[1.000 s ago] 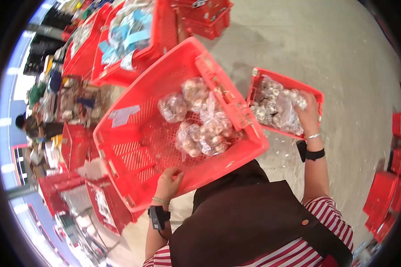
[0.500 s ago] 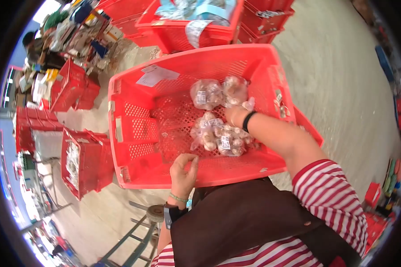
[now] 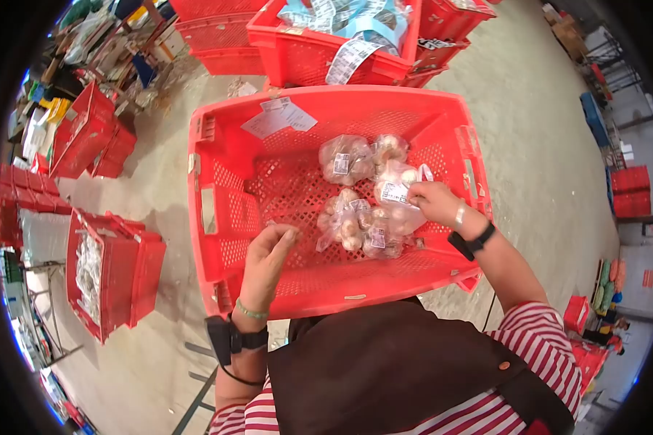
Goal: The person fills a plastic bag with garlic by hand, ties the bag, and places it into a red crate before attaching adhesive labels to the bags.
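A large red plastic crate (image 3: 225,210) stands in front of me with several clear bags of mushrooms on its perforated floor. My right hand (image 3: 434,202) is inside the crate, its fingers gripping the top of one mushroom bag (image 3: 397,197) with a white label. Beside it lie another bag (image 3: 346,159) further back and a cluster of bags (image 3: 355,230) nearer me. My left hand (image 3: 267,259) hovers over the crate's near wall, fingers loosely curled, holding nothing. A white paper slip (image 3: 278,117) lies in the far left corner.
Beyond the crate stand more red crates (image 3: 305,51), one with blue and white labelled packs. A smaller red crate (image 3: 112,272) with bagged goods sits on the floor to the left. Stacked red crates (image 3: 22,210) line the far left. Concrete floor stretches to the right.
My right hand carried a mushroom bag from the small crate on the right into the large crate. My left hand left the crate's rim and now hovers over it. The view swung left.
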`<state>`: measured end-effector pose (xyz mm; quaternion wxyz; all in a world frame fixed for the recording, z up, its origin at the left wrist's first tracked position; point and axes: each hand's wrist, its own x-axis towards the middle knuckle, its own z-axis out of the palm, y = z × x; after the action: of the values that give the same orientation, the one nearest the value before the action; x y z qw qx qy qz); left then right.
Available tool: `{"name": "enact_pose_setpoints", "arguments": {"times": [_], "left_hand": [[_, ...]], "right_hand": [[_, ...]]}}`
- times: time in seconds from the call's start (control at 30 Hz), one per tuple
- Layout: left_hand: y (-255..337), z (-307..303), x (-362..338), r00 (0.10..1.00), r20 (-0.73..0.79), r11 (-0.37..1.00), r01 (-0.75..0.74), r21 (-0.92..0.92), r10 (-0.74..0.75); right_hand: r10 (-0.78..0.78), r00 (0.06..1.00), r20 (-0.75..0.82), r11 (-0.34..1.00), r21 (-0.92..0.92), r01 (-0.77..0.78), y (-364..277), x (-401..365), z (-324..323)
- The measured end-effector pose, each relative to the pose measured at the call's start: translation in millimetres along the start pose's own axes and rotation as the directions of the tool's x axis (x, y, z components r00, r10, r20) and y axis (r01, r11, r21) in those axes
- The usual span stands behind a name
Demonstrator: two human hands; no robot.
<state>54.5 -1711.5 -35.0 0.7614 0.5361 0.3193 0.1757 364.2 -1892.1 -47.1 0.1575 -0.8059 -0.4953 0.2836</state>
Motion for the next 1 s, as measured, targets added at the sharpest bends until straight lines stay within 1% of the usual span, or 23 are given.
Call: {"name": "enact_pose_setpoints", "arguments": {"times": [0.03, 0.1, 0.13, 0.17, 0.2, 0.23, 0.3, 0.33, 0.37, 0.43, 0.47, 0.53, 0.57, 0.6, 0.63, 0.67, 0.7, 0.77, 0.83, 0.9, 0.93, 0.97, 1.0], "left_hand": [[0, 9, 10, 1.000, 0.016, 1.000, -0.005, 0.002, 0.005], [1, 34, 29, 0.981, 0.067, 0.965, 0.192, -0.177, -0.183], [5, 54, 33, 0.981, 0.074, 0.968, 0.188, -0.168, -0.178], [10, 77, 34, 0.943, 0.305, 0.883, 0.251, -0.397, -0.131], [12, 91, 34, 0.866, 0.499, 0.737, 0.353, -0.576, -0.026], [2, 96, 31, 0.808, 0.568, 0.675, 0.507, -0.535, -0.157], [1, 105, 17, 0.819, 0.557, 0.712, 0.474, -0.519, -0.139], [7, 112, 7, 0.827, 0.550, 0.737, 0.445, -0.508, -0.120], [13, 119, -2, 0.835, 0.540, 0.761, 0.416, -0.498, -0.103], [15, 132, -22, 0.854, 0.514, 0.800, 0.360, -0.480, -0.075], [17, 140, -28, 0.863, 0.503, 0.852, 0.225, -0.472, 0.050], [25, 159, -41, 0.951, 0.293, 0.879, 0.223, -0.423, -0.100], [26, 166, -46, 0.968, 0.188, 0.871, 0.235, -0.431, -0.168], [25, 171, -49, 0.971, 0.162, 0.874, 0.231, -0.426, -0.178], [25, 175, -51, 0.991, 0.088, 0.913, 0.131, -0.387, -0.104], [25, 178, -54, 0.999, 0.022, 0.941, 0.032, -0.336, -0.026], [26, 179, -57, 0.999, 0.004, 0.944, 0.032, -0.329, -0.033], [28, 178, -63, 0.994, -0.043, 0.862, 0.066, -0.503, -0.102], [24, 177, -64, 0.996, -0.046, 0.896, 0.051, -0.442, -0.079], [19, 173, -64, 0.969, -0.097, 0.758, 0.115, -0.642, -0.228], [25, 171, -62, 0.974, -0.086, 0.829, 0.132, -0.544, -0.212], [22, 163, -60, 0.974, -0.079, 0.825, 0.136, -0.548, -0.212], [17, 154, -58, 0.974, -0.088, 0.828, 0.130, -0.545, -0.211]], "right_hand": [[-0.078, 0.996, -0.050, 0.992, 0.100, 0.083, -31, -20, -26], [-0.271, 0.940, -0.209, 0.910, 0.262, 0.321, -80, -61, -67], [-0.268, 0.937, -0.222, 0.910, 0.261, 0.322, -85, -75, -73], [-0.275, 0.907, -0.318, 0.748, 0.522, 0.410, -87, -88, -76], [-0.255, 0.876, -0.409, 0.503, 0.718, 0.482, -85, -99, -76], [-0.257, 0.872, -0.417, 0.495, 0.718, 0.489, -81, -103, -68], [-0.018, 0.882, -0.471, 0.205, 0.861, 0.465, -78, -101, -42], [0.077, 0.933, -0.351, 0.137, 0.931, 0.339, -81, -103, -36], [0.090, 0.962, -0.260, -0.052, 0.963, 0.265, -74, -103, -28], [0.064, 0.993, -0.101, -0.174, 0.978, 0.111, -69, -109, -29], [0.051, 0.994, -0.094, -0.193, 0.976, 0.102, -69, -109, -29], [-0.078, 0.993, 0.084, -0.362, 0.926, -0.107, -68, -110, -30], [-0.101, 0.990, 0.096, -0.371, 0.920, -0.127, -60, -107, -26], [-0.176, 0.981, 0.080, -0.192, 0.975, -0.114, -51, -105, -17], [-0.253, 0.965, 0.074, -0.011, 0.997, -0.079, -48, -104, -12], [-0.259, 0.961, 0.096, -0.076, 0.990, -0.119, -50, -100, -11], [-0.272, 0.957, 0.104, -0.086, 0.987, -0.132, -50, -96, -11], [-0.245, 0.944, 0.222, -0.102, 0.962, -0.253, -51, -88, -10], [-0.308, 0.918, 0.250, -0.156, 0.939, -0.307, -58, -84, -10], [-0.297, 0.876, 0.381, -0.255, 0.852, -0.457, -62, -81, -1], [-0.297, 0.841, 0.453, -0.316, 0.784, -0.534, -73, -82, -9], [-0.289, 0.843, 0.453, -0.316, 0.786, -0.531, -79, -85, -5], [-0.258, 0.907, 0.334, -0.259, 0.880, -0.398, -85, -91, 0]]}}
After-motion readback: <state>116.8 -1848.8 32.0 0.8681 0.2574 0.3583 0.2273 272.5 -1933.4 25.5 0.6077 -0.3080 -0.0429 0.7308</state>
